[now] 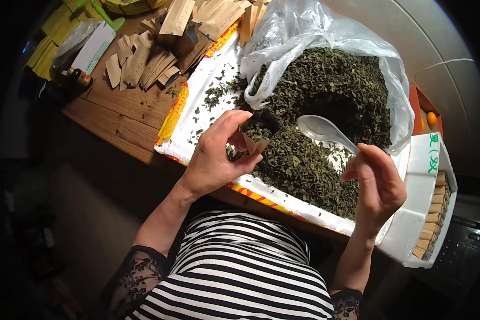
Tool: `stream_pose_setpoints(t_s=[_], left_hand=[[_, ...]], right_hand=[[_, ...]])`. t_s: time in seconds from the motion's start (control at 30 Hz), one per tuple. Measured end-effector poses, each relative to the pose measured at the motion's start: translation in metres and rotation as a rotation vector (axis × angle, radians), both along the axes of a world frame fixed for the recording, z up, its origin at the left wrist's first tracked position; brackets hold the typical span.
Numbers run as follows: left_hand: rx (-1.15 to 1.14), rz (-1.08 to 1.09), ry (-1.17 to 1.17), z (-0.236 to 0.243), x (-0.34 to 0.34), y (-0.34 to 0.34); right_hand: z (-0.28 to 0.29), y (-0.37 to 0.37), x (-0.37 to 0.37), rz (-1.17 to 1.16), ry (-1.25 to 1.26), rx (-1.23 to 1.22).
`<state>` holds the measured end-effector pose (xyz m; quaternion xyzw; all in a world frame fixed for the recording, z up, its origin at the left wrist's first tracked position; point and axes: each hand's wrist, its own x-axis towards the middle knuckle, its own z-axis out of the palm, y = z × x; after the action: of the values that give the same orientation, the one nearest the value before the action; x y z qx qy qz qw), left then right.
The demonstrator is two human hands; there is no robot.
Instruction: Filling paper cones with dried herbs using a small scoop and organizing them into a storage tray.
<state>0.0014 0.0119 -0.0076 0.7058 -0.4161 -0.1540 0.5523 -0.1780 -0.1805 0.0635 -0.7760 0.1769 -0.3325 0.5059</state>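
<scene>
Pinched between the thumb and fingers of my left hand [213, 154] is a small brown paper packet [257, 145], its mouth spread apart and its dark inside showing. My right hand [380, 186] is closed on the handle of a clear plastic spoon [321, 129]. The bowl of the spoon looks empty and hovers over a heap of dried dark-green leaves [304, 178]. More leaves spill from a clear plastic bag [325, 25] lying in a white foam tray [194, 130] with a yellow and red edge. How full the packet is, I cannot tell.
Loose brown packets [152, 61] pile up on the wooden table [114, 122] at the far left. At right stands a white foam box [413, 234] with rows of packets [434, 213]. Behind it, an orange-red box [417, 101] holds small orange fruits [431, 118]. A small dark bottle [80, 78] is far left.
</scene>
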Motion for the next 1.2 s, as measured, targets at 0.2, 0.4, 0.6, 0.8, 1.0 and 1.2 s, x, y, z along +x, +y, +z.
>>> stream_pose_setpoints(t_s=[0.2,0.4,0.6,0.8,1.0,1.2], left_hand=[[0.052,0.081,-0.195,0.004,-0.009,-0.010],[0.059,0.126,-0.199,0.006,-0.012,-0.014],[0.078,0.117,-0.178,0.006,-0.013,-0.017],[0.062,0.075,-0.126,0.012,-0.008,-0.008],[-0.140,-0.190,0.489,0.019,0.000,-0.004],[-0.096,-0.382,0.566,0.024,0.004,-0.022]], right_hand=[[-0.002,0.019,0.008,0.005,-0.005,-0.445],[0.002,0.032,0.013,-0.013,-0.113,-0.844],[-0.005,0.038,0.016,0.107,-0.103,-0.934],[0.002,0.022,0.013,0.138,-0.184,-0.742],[-0.059,-0.031,-0.036,-0.185,0.073,-0.026],[-0.083,-0.056,-0.044,-0.307,0.279,-0.462]])
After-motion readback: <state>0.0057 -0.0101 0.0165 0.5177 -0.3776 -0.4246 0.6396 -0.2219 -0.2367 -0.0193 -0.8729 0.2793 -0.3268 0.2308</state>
